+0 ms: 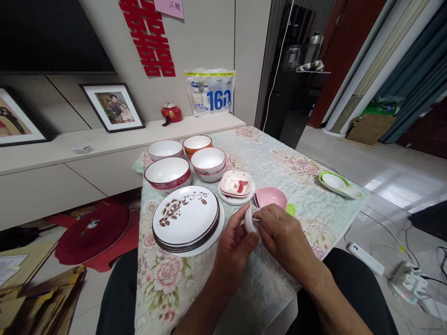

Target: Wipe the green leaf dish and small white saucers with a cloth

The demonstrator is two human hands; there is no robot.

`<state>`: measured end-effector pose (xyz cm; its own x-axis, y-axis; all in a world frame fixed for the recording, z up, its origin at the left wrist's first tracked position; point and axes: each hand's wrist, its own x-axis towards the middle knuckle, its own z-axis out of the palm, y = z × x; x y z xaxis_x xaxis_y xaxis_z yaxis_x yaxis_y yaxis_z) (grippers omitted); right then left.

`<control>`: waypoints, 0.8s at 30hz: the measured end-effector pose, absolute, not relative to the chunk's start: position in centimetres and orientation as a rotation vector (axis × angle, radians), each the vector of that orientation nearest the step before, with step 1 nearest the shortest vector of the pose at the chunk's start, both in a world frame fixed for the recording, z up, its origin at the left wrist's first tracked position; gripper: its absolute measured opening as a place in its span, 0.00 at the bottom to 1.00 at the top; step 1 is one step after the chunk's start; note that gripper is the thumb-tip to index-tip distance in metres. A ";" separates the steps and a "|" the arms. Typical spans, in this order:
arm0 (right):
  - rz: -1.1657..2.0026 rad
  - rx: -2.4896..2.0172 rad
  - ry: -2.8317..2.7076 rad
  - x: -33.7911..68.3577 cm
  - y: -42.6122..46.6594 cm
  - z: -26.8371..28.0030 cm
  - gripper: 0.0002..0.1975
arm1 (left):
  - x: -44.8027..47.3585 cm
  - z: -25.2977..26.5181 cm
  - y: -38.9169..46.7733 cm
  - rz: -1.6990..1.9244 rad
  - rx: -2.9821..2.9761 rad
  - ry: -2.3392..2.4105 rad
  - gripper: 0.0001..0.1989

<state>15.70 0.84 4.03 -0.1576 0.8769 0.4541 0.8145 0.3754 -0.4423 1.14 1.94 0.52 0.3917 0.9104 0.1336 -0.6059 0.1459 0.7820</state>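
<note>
White dish (pixel 248 220) between curled left hand (pixel 234 242) and bunched right hand (pixel 282 229)

The left hand (pixel 237 237) and the right hand (pixel 282 230), near the centre of the frame, are both bare. The left thumb is broad, with a rounded tip. The left forearm (pixel 209 298), toward the bottom centre, and the right forearm (pixel 324 284), toward the lower right, are also bare, and each is wider below the wrist. Nearly black, plain cloth covers the left leg (pixel 118 298), at lower left, and the right leg (pixel 352 288), at lower right.
</note>
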 end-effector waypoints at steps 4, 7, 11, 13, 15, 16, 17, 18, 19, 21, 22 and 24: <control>0.656 -1.423 -1.876 16.4 0.5 5.0 0.07 | 1.1 -0.2 1.9 1.206 1.096 0.432 0.29; 1.273 -1.276 -1.491 16.7 0.3 5.0 0.03 | 1.0 -0.1 1.9 1.212 1.219 0.462 0.29; 1.637 -1.011 -1.032 16.5 0.1 4.2 0.11 | 0.9 0.5 2.1 1.211 1.167 0.422 0.28; 1.623 -0.957 -1.058 16.5 0.1 4.3 0.12 | 0.9 0.8 2.2 1.195 1.085 0.370 0.28; 1.460 -0.991 -1.282 16.6 0.3 4.7 0.10 | 0.9 0.8 2.3 1.175 0.996 0.337 0.27; 1.325 -1.024 -1.437 16.8 0.4 4.9 0.09 | 0.9 0.8 2.3 1.171 0.958 0.334 0.27; 1.179 -1.053 -1.594 16.9 0.5 5.2 0.07 | 0.8 0.7 2.4 1.173 0.923 0.344 0.26; 1.044 -1.073 -1.735 17.1 0.6 5.4 0.06 | 0.8 0.6 2.4 1.180 0.895 0.363 0.26; 0.932 -1.085 -1.853 17.3 0.7 5.6 0.06 | 0.8 0.5 2.4 1.189 0.868 0.392 0.27; 0.789 -1.108 -2.012 17.7 0.8 5.7 0.08 | 0.7 0.3 2.5 1.189 0.812 0.460 0.27; 0.757 -1.126 -2.061 17.9 0.8 5.6 0.08 | 0.7 0.2 2.4 1.181 0.783 0.492 0.26; 0.742 -1.164 -2.126 18.4 0.8 5.5 0.09 | 0.7 0.3 2.4 1.148 0.737 0.525 0.24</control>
